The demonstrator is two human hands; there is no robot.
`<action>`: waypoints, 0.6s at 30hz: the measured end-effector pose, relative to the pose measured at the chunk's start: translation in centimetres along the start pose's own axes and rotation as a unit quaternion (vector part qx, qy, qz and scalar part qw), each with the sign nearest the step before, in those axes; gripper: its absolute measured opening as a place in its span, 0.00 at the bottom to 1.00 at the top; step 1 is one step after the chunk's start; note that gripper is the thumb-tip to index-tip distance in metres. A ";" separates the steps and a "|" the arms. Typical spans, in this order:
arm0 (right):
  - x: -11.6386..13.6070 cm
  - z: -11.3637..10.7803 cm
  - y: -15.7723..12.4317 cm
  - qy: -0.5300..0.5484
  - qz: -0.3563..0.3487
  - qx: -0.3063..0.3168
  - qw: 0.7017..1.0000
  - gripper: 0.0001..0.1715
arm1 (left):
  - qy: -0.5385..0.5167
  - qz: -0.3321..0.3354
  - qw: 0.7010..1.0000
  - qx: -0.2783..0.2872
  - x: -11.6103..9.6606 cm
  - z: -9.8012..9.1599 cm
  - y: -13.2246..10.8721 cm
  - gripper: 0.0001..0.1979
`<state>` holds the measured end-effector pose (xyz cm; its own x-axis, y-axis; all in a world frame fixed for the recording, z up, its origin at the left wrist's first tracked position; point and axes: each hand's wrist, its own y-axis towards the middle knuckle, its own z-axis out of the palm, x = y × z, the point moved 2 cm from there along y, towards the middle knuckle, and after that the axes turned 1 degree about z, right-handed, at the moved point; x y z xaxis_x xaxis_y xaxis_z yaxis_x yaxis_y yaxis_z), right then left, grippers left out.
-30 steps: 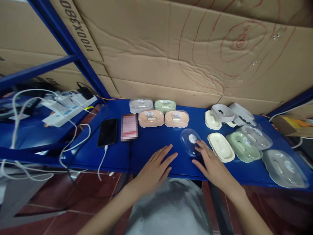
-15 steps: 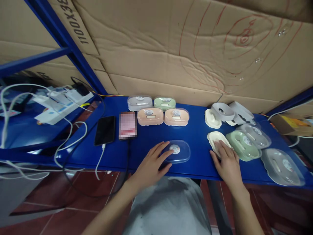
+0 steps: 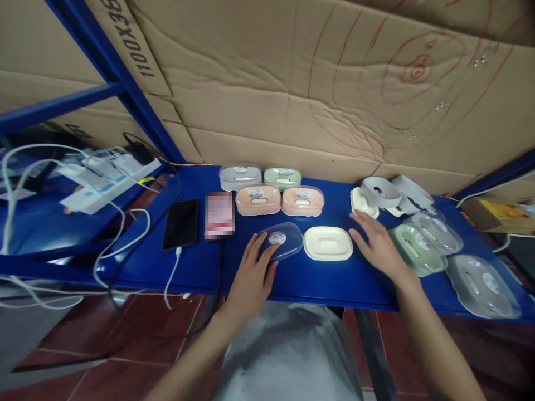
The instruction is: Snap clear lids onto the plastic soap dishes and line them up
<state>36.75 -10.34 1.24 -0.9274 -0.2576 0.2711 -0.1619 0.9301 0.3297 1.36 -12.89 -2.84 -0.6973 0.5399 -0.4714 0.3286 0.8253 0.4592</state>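
Observation:
My left hand (image 3: 251, 273) grips the left end of a clear plastic lid (image 3: 290, 239) with a round sticker, its fingers over the rim. Just right of the lid, a cream oval soap-dish-like piece (image 3: 328, 243) with a raised bar in the middle lies on the blue table. My right hand (image 3: 378, 242) is open, fingers apart, beside the right end of that cream piece and holding nothing. Beyond its fingertips is another cream piece (image 3: 363, 204), partly under a grey oval tub (image 3: 380, 192). A green lidded box (image 3: 418, 250) stands right of my right hand.
Peach boxes (image 3: 258, 201), a grey box (image 3: 239, 178) and a green box (image 3: 282, 179) stand at the back. Two phones (image 3: 179, 224) lie to the left, near a power strip (image 3: 106, 184). A clear-topped grey box (image 3: 482, 284) sits at the right front edge.
The cream piece has moved left to the middle, and my right hand has let go of it. My left hand has shifted the clear lid left and slightly back.

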 end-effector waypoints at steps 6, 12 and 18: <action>-3.0 1.7 2.8 -0.149 0.088 0.022 0.985 0.35 | 0.007 -0.003 1.000 0.010 0.2 0.0 0.1 0.20; -1.8 1.1 -0.4 -0.050 0.023 0.009 0.998 0.15 | 0.005 0.000 1.000 -0.004 0.3 0.1 0.1 0.20; -1.5 0.5 -3.6 0.014 -0.001 -0.030 0.999 0.14 | 0.003 -0.002 1.000 -0.013 0.4 0.0 0.0 0.22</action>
<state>38.58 -13.19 -0.81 -0.9167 -0.2685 0.2959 -0.1433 0.9122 0.3838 1.12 -12.66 -3.02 -0.7025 0.5361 -0.4680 0.3091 0.8223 0.4779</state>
